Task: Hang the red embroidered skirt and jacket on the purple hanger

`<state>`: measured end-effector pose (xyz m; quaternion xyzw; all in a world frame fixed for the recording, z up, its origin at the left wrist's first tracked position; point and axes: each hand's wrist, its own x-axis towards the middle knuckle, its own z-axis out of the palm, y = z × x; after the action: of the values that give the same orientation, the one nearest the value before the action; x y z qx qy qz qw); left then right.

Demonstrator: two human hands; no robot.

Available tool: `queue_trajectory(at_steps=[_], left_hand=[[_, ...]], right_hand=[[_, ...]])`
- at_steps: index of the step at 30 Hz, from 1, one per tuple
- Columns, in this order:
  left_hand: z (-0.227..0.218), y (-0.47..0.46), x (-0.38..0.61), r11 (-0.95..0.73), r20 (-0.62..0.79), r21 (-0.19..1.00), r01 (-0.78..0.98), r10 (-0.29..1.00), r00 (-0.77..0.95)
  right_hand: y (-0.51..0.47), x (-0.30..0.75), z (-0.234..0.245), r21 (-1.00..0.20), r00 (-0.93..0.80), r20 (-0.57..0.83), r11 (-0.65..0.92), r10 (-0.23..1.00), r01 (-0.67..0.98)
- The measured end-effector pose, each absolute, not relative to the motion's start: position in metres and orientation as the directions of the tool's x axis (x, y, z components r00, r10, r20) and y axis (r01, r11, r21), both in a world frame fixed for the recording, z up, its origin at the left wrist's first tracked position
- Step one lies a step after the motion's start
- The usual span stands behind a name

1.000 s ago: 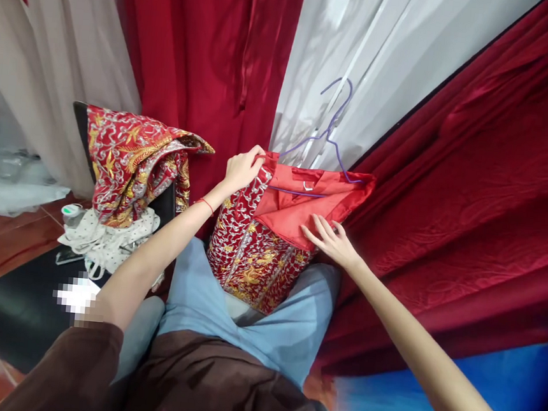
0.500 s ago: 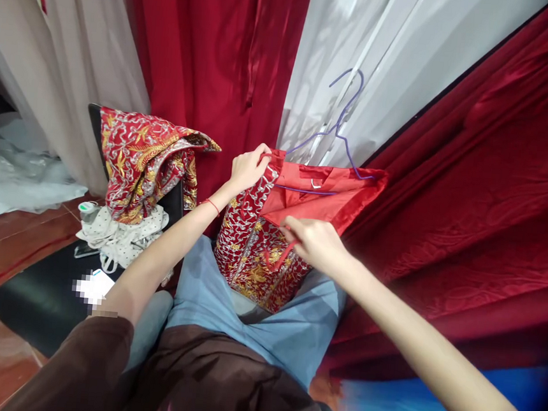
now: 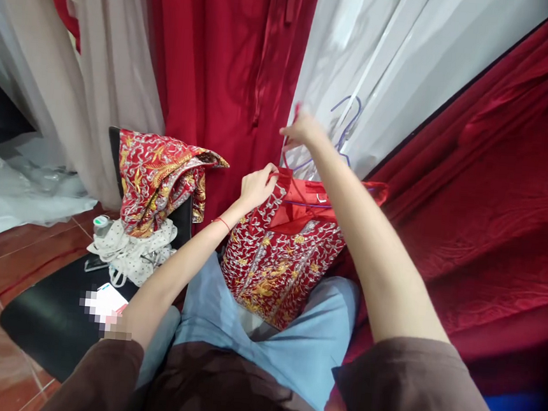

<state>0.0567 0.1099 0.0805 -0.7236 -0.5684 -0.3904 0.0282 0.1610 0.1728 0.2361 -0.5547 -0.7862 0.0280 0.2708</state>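
A red garment with gold and silver embroidery and a plain red lining stands between my knees on a purple wire hanger. At its upper left corner, my left hand is closed on the red edge, thumb and fingers pinched together. Raised above that corner, my right hand grips a red fabric tie that runs down to the garment's edge. This hand is slightly blurred. My right forearm covers part of the hanger and the garment's right top edge.
To the left, a black chair holds another embroidered red garment over its back, a dotted white cloth, a small jar and a phone-like item. Red drapes hang at right, white ones ahead.
My right hand has moved up and away from the garment's front, pulling the red tie upward. My left hand keeps its pinch on the corner. The view has shifted slightly.
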Motion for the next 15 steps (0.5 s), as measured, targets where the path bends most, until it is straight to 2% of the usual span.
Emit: queue_trajectory(at_steps=[2, 4, 6, 9, 11, 13, 15], left_hand=[[0.081, 0.109, 0.056, -0.354, 0.593, 0.412, 0.839, 0.804, 0.048], [0.081, 0.107, 0.056, -0.358, 0.583, 0.423, 0.832, 0.811, 0.052], [0.081, 0.107, 0.056, -0.364, 0.572, 0.443, 0.820, 0.819, 0.055], [0.083, 0.110, 0.053, -0.376, 0.555, 0.496, 0.782, 0.831, 0.048], [0.088, 0.116, 0.048, -0.422, 0.540, 0.544, 0.725, 0.838, 0.083], [0.101, 0.124, 0.040, -0.479, 0.490, 0.597, 0.644, 0.853, 0.181], [0.123, 0.132, 0.029, -0.496, 0.394, 0.620, 0.608, 0.867, 0.305]], right_hand=[[0.166, 0.152, 0.229, -0.323, -0.192, 0.256, 0.271, 0.947, 0.907], [0.152, 0.156, 0.221, -0.237, -0.189, 0.160, 0.224, 0.969, 0.945], [0.137, 0.170, 0.213, -0.116, -0.248, 0.188, 0.272, 0.950, 0.955], [0.120, 0.201, 0.202, 0.114, -0.412, 0.300, 0.397, 0.861, 0.911], [0.114, 0.224, 0.196, 0.262, -0.511, 0.300, 0.445, 0.805, 0.856], [0.114, 0.242, 0.192, 0.352, -0.593, 0.267, 0.496, 0.759, 0.794], [0.118, 0.253, 0.188, 0.386, -0.647, 0.261, 0.536, 0.717, 0.750]])
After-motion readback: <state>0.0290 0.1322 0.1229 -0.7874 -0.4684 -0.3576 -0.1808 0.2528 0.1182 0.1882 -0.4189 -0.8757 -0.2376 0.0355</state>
